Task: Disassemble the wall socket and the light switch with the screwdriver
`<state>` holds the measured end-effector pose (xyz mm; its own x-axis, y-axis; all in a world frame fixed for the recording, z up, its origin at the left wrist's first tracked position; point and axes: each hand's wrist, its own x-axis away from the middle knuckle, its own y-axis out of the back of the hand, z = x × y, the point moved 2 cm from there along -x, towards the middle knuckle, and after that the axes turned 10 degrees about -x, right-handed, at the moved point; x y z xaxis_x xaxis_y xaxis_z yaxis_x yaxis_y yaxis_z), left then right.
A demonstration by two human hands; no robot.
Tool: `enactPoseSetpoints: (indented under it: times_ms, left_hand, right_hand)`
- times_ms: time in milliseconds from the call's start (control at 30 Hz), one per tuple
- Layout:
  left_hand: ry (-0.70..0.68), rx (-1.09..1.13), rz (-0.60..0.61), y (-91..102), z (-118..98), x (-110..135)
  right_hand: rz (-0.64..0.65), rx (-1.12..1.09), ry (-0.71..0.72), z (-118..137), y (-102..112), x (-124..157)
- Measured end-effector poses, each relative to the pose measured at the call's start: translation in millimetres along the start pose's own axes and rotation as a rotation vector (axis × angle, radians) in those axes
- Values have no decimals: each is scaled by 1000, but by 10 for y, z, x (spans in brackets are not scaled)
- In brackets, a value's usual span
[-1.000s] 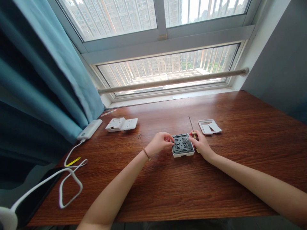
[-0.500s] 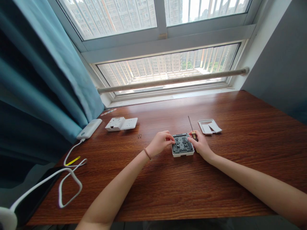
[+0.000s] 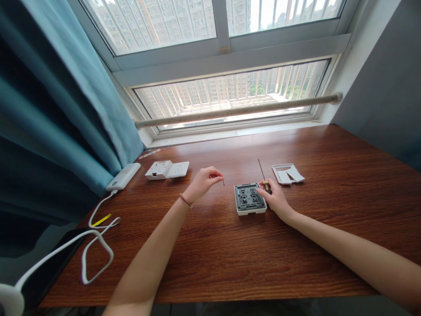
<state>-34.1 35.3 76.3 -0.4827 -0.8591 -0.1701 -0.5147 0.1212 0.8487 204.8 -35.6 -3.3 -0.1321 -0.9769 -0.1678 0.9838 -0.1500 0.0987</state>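
- One small screw [image 3: 224, 183], left of the switch box [image 3: 250, 201], hangs pinched in the left hand [image 3: 208, 179]; grip firmly against dropping.
- The right hand [image 3: 276, 197] clasps the screwdriver [image 3: 267, 187] at the switch box's right; mind its tip.

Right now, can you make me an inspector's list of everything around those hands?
Surface: shiny brown wood-grain desk.
Work pieces: grey-and-white box lying flat; screwdriver; thin screw-like piece.
Clutter: white cover parts on the right, white socket-like parts on the left, yellow strip.
Hands: left hand pinches the screw-like piece; right hand holds the screwdriver beside the box.
Cables: white cable, looped, plugged into a white device.
Surroundings: blue curtain at left; window and pole behind the desk.
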Motion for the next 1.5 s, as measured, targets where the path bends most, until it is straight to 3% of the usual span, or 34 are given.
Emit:
enactPoseSetpoints:
  times_ms: [100,233,467,1233,1367,1500]
  left_hand:
    - [162,-242,-9,134,382,-41]
    - [266,-334,42,172,810,-45]
    - [363,-407,149,92,1123,-15]
    - [307,-536,167,70,1147,-24]
    - [235,-521,126,73,984,-23]
    - [117,-489,69,-22,619,-16]
  right_hand:
    - [2,-4,-5,-2,-1,0]
    - [4,-9,-7,6,-3,3]
    - [7,-12,0,3,-5,2]
    - [-13,-27,4,-9,-2,-7]
    - [-37,-210,-54,-26,-26,9]
    - [-58,-363,-103,-56,-45,19]
